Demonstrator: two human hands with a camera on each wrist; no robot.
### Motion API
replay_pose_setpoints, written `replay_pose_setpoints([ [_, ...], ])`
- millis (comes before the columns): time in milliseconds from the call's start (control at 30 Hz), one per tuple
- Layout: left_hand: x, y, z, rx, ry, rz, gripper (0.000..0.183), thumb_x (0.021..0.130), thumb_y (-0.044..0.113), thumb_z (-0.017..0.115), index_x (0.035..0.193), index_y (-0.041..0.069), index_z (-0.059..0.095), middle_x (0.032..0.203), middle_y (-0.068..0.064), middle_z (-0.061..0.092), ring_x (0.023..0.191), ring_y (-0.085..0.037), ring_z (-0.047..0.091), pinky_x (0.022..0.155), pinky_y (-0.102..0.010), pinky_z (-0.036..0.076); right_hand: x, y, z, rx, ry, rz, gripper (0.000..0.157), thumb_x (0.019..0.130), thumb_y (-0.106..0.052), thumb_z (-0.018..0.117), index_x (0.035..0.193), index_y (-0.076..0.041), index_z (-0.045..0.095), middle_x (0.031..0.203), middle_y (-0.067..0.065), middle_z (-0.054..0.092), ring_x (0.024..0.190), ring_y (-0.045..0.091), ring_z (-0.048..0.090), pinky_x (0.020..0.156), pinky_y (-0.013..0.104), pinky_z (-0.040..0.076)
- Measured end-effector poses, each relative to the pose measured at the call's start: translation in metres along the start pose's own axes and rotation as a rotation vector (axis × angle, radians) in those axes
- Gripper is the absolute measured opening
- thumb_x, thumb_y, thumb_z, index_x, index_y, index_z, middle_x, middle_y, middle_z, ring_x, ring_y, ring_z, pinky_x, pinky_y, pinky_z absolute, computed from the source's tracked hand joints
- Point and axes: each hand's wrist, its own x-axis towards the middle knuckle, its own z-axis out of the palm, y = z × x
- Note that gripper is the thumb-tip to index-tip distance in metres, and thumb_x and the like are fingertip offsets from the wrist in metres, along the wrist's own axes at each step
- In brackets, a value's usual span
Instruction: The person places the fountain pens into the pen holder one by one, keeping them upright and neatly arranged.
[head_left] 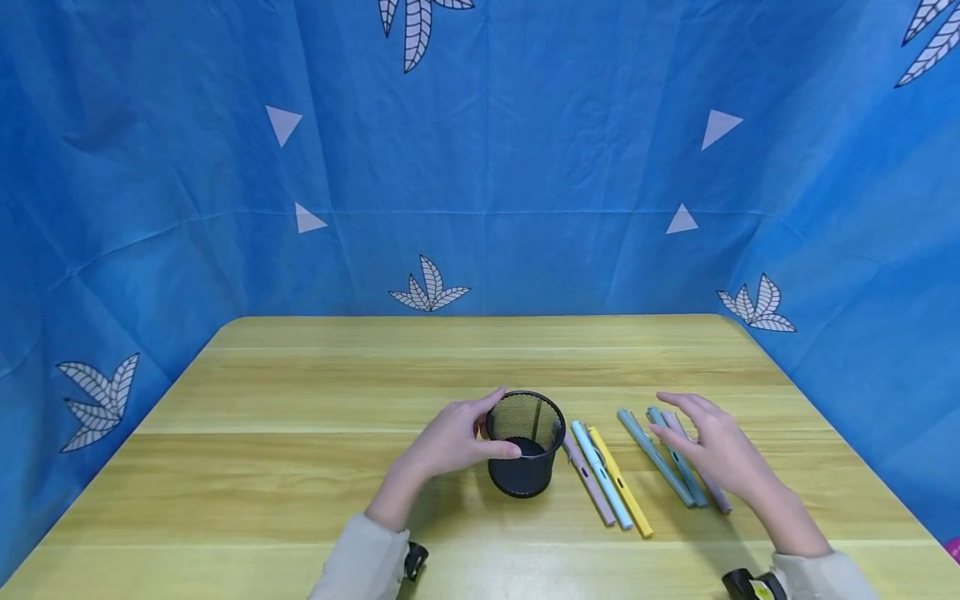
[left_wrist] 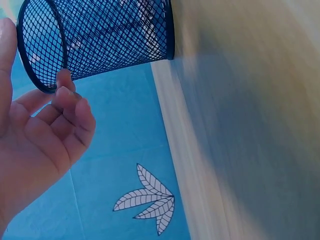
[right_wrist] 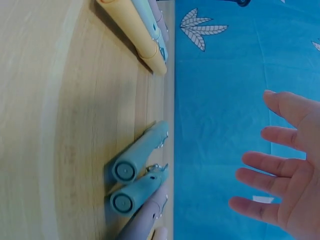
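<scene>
A black mesh pen holder (head_left: 522,482) stands on the table, its round mouth facing up. My left hand (head_left: 448,435) grips it near the rim from the left, thumb at the front and fingers at the far side. Right beside the holder lie a lilac pen (head_left: 589,483), a light blue pen (head_left: 603,477) and a yellow pen (head_left: 624,487). Farther right are a teal pen (head_left: 658,461), a second teal pen (right_wrist: 135,194) and another lilac pen (right_wrist: 142,218). Over this right group hovers my right hand (head_left: 722,452), fingers spread and holding nothing; it partly covers those pens.
The wood-grain table (head_left: 247,467) reaches back to a blue cloth (head_left: 480,167) printed with leaves and triangles, which also hangs along both sides. A pinkish end of another object (right_wrist: 160,233) shows at the bottom of the right wrist view.
</scene>
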Motion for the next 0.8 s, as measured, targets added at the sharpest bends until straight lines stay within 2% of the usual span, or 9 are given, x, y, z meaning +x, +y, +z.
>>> replay_pose_setpoints([
  [333,0.001,-0.003,0.002,-0.081,-0.016,0.002,0.082,0.075,0.038,0.071,0.138,0.004,0.031,0.061,0.003,0.044,0.055,-0.008,0.04,0.052,-0.022,0.036,-0.004,0.011,-0.01,-0.019,-0.013,0.01,0.049,0.09,-0.027,0.055,0.124,0.007,0.045,0.119,0.027,0.047,0.108,0.044,0.042,0.084,0.058,0.034],
  [533,0.001,-0.002,0.002,-0.102,-0.028,-0.019,0.083,0.075,0.039,0.07,0.139,0.006,0.03,0.061,0.002,0.045,0.056,-0.009,0.042,0.052,-0.023,0.037,-0.006,0.017,-0.012,-0.031,-0.012,0.007,0.048,0.089,-0.025,0.057,0.123,0.007,0.046,0.107,0.024,0.054,0.098,0.04,0.051,0.075,0.052,0.042],
  [800,0.002,-0.001,0.002,-0.115,-0.034,-0.024,0.082,0.075,0.035,0.071,0.139,0.005,0.029,0.06,0.002,0.045,0.056,-0.01,0.041,0.052,-0.023,0.037,-0.009,0.026,-0.015,-0.063,0.002,-0.015,0.044,0.086,-0.018,0.06,0.12,0.007,0.047,0.103,0.024,0.057,0.092,0.038,0.053,0.069,0.048,0.044],
])
